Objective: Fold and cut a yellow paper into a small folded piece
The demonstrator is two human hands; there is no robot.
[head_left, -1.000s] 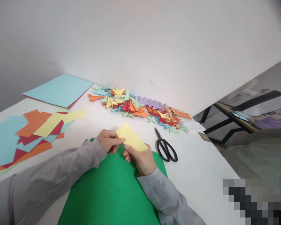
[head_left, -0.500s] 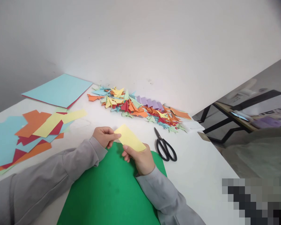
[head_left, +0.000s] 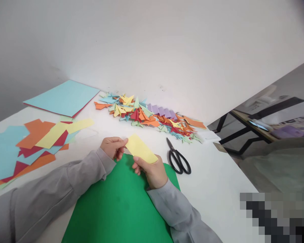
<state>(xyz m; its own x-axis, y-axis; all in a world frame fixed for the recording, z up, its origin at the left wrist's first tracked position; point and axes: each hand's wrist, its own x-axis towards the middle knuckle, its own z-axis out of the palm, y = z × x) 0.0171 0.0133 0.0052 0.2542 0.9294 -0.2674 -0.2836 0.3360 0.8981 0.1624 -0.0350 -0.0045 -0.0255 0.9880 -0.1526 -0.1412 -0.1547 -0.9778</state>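
Where the green rectangular mat (head_left: 116, 209) lies on the white desk (head_left: 215, 192), our right hand (head_left: 155, 172) pinches 1 yellow rectangular paper (head_left: 141, 148) near the mat's far edge; our left hand (head_left: 113, 147) is at its left corner, gripping or not we cannot tell. We judge it not yet shaped; multicoloured folded-paper pieces (head_left: 152, 122) along the desk's far edge look done.

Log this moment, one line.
left hand: pinching yellow paper | right hand: holding yellow paper | scissors: on white table, right of both hands
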